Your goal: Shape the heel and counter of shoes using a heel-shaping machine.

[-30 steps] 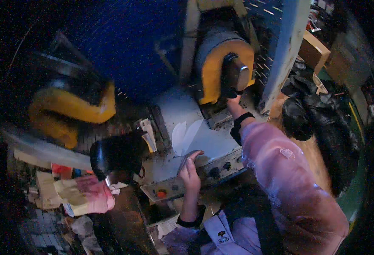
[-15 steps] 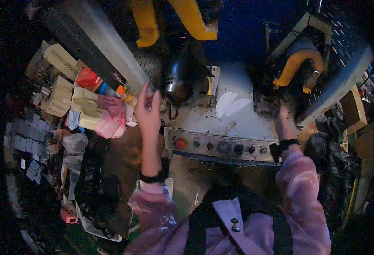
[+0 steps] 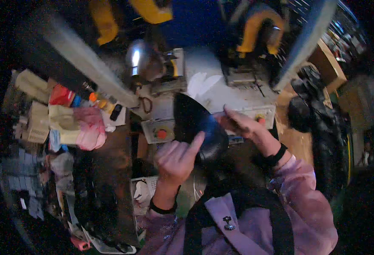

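Observation:
A black, curved, glossy piece with a pointed top (image 3: 195, 121), perhaps a shoe upper, is held in front of me over the front edge of the machine. My left hand (image 3: 176, 159) is closed on its near left side, index finger stretched along it. At its right edge, my right hand (image 3: 244, 125) grips it, the fingers partly hidden and blurred. Beyond it lie white flat leaf-shaped pieces (image 3: 201, 83) on the machine's pale table (image 3: 225, 97). Another shiny black rounded form (image 3: 136, 59) sits at the machine's left station.
Yellow curved arms (image 3: 261, 25) hang over the machine between slanted grey posts (image 3: 91, 59). A red button (image 3: 162, 134) is on the front panel. On the left stand cream bins (image 3: 38, 123) and a pink cloth (image 3: 91, 127); on the right, a cardboard box (image 3: 329, 68) and black items (image 3: 308, 97).
My left hand has left the grey post and my right hand has come back from the machine's right station. Both are now at the black piece before me. The view has shifted.

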The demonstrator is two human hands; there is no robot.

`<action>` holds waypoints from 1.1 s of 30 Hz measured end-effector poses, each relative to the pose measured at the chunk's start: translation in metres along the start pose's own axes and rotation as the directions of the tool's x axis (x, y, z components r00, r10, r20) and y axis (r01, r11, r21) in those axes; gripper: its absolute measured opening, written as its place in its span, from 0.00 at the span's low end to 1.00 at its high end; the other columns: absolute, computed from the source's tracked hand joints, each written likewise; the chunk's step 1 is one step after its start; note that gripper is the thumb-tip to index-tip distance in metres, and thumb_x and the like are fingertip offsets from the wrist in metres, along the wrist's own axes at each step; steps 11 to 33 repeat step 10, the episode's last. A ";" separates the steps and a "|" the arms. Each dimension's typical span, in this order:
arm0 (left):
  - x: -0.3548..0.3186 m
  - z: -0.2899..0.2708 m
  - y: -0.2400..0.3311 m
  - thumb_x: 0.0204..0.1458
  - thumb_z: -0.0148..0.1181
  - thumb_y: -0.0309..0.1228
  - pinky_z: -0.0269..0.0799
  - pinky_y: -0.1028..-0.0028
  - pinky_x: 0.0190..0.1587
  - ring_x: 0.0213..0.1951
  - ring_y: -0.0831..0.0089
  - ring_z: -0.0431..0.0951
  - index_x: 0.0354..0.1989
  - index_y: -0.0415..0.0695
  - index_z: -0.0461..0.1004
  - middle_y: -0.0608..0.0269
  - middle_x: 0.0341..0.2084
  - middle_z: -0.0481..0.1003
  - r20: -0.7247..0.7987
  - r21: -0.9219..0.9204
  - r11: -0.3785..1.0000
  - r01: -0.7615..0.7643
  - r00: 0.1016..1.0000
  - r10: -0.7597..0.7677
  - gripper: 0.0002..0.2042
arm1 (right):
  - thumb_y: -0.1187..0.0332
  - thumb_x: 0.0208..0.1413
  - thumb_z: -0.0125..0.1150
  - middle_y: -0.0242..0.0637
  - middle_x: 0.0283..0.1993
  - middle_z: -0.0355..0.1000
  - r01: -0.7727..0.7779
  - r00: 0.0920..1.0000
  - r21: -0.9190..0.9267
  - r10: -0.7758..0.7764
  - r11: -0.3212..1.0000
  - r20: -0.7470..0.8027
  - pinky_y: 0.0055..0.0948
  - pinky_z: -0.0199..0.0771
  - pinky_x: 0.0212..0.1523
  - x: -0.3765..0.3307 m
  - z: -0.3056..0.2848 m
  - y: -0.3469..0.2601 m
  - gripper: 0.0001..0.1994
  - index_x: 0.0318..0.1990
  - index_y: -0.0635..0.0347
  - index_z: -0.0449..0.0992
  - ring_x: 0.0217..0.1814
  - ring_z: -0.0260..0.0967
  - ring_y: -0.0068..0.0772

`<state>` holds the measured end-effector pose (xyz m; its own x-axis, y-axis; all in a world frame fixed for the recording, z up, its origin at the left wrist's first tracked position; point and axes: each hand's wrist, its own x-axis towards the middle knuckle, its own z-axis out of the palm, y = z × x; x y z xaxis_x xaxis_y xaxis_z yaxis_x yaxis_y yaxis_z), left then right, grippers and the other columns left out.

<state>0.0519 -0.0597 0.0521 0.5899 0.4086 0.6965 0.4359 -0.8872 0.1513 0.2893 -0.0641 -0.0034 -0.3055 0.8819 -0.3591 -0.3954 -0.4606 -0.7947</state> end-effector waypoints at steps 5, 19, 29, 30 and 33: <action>-0.003 0.056 0.053 0.42 0.56 0.23 0.70 0.69 0.31 0.27 0.65 0.74 0.46 0.43 0.74 0.60 0.28 0.75 0.148 -0.292 0.955 0.049 0.989 -0.005 0.19 | 0.61 0.54 0.59 0.32 0.41 0.74 -0.009 0.975 0.125 0.036 0.992 -0.218 0.23 0.74 0.31 -0.064 -0.017 0.034 0.13 0.44 0.56 0.72 0.35 0.73 0.24; -0.013 0.116 0.116 0.47 0.61 0.34 0.71 0.70 0.41 0.41 0.65 0.77 0.55 0.42 0.66 0.50 0.42 0.74 0.473 -0.508 0.782 0.360 0.876 -0.095 0.25 | 0.66 0.53 0.60 0.35 0.42 0.74 0.324 0.896 0.360 -0.162 0.875 -0.414 0.28 0.77 0.37 -0.146 -0.088 0.062 0.14 0.46 0.58 0.71 0.40 0.74 0.28; -0.013 0.116 0.116 0.47 0.61 0.34 0.71 0.70 0.41 0.41 0.65 0.77 0.55 0.42 0.66 0.50 0.42 0.74 0.473 -0.508 0.782 0.360 0.876 -0.095 0.25 | 0.66 0.53 0.60 0.35 0.42 0.74 0.324 0.896 0.360 -0.162 0.875 -0.414 0.28 0.77 0.37 -0.146 -0.088 0.062 0.14 0.46 0.58 0.71 0.40 0.74 0.28; -0.013 0.116 0.116 0.47 0.61 0.34 0.71 0.70 0.41 0.41 0.65 0.77 0.55 0.42 0.66 0.50 0.42 0.74 0.473 -0.508 0.782 0.360 0.876 -0.095 0.25 | 0.66 0.53 0.60 0.35 0.42 0.74 0.324 0.896 0.360 -0.162 0.875 -0.414 0.28 0.77 0.37 -0.146 -0.088 0.062 0.14 0.46 0.58 0.71 0.40 0.74 0.28; -0.013 0.116 0.116 0.47 0.61 0.34 0.71 0.70 0.41 0.41 0.65 0.77 0.55 0.42 0.66 0.50 0.42 0.74 0.473 -0.508 0.782 0.360 0.876 -0.095 0.25 | 0.66 0.53 0.60 0.35 0.42 0.74 0.324 0.896 0.360 -0.162 0.875 -0.414 0.28 0.77 0.37 -0.146 -0.088 0.062 0.14 0.46 0.58 0.71 0.40 0.74 0.28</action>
